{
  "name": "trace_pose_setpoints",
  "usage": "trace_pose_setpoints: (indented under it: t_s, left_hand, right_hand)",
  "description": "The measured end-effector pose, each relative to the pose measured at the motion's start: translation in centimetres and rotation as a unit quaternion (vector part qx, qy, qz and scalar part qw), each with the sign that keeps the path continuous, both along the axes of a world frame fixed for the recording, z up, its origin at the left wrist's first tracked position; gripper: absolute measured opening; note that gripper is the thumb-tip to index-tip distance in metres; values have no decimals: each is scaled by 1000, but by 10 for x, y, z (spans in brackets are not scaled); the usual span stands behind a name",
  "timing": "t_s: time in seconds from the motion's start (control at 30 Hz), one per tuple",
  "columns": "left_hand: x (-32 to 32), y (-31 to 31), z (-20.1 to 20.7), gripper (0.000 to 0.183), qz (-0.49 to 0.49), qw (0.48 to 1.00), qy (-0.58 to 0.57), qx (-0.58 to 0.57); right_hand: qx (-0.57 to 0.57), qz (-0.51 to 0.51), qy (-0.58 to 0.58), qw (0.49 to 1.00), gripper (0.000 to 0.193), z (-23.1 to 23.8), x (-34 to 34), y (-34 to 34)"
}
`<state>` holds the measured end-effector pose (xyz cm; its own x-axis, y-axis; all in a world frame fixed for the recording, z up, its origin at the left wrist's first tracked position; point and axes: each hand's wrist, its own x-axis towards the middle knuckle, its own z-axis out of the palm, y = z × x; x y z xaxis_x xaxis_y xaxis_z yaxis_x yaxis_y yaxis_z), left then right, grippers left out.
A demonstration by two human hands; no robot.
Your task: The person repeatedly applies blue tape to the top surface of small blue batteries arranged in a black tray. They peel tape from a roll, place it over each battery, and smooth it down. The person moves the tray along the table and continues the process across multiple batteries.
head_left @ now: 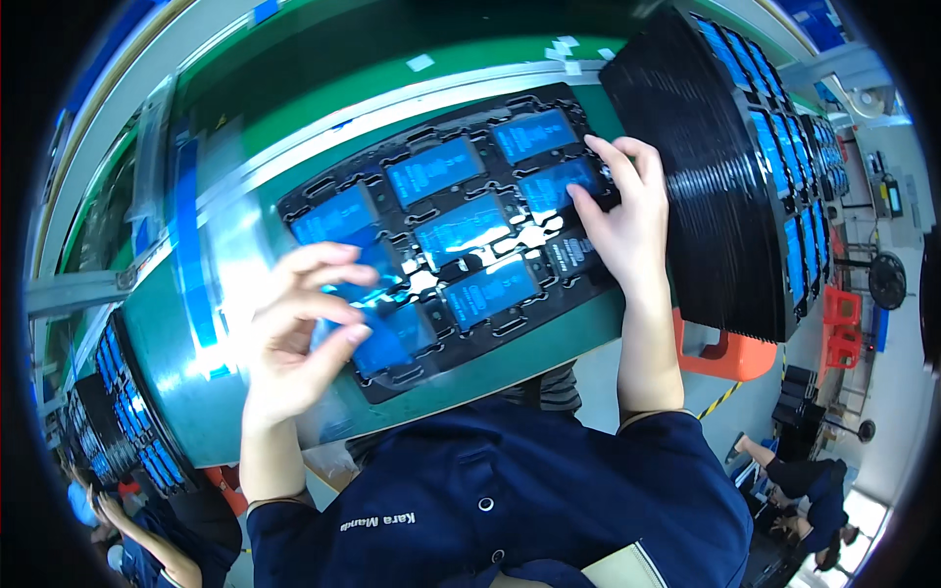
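A black moulded tray (466, 211) lies on the green work surface, with several flat phone-battery-like pieces in its pockets. Most have a shiny blue face, such as the middle one (463, 231); one at the right is a black piece (572, 257). My left hand (294, 328) is over the tray's left end, thumb and fingers closed on a thin blue film (385, 340); blur and glare partly hide its edges. On the right, my right hand (627, 211) has its fingers apart, the thumb touching a blue-faced piece (549, 188) and the index finger near the tray's edge.
A tall stack of black trays (701, 186) stands close to the right. More loaded trays (127, 421) are at the lower left. White scraps (564, 47) lie beyond a metal rail. An orange stool (725, 351) is below the table's right side. Other people sit nearby.
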<state>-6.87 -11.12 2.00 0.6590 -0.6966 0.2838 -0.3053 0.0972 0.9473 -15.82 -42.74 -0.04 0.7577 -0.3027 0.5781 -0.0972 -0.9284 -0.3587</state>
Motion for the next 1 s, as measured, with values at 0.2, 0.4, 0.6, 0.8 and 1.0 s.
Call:
trace_pose_setpoints:
  t_s: [0.2, 0.4, 0.6, 0.8, 1.0]
  left_hand:
    - [-15, -6, 4, 19, -118, 982, -121, 82]
    - [-16, -7, 3, 39, 15, 980, -198, 26]
    - [-17, -4, -3, 37, 32, 998, -41, 33]
    - [-27, -8, -1, 39, 21, 989, -137, 59]
    - [-27, -10, 1, 41, 12, 979, -203, 28]
  right_hand:
    - [310, 364, 111, 871, 64, 30, -11, 94]
    - [509, 308, 132, 793, 36, 10, -11, 115]
    - [555, 298, 81, 772, 29, 1, -23, 124]
    - [411, 317, 92, 850, 27, 10, -25, 126]
    - [381, 311, 77, 867, 15, 20, -33, 125]
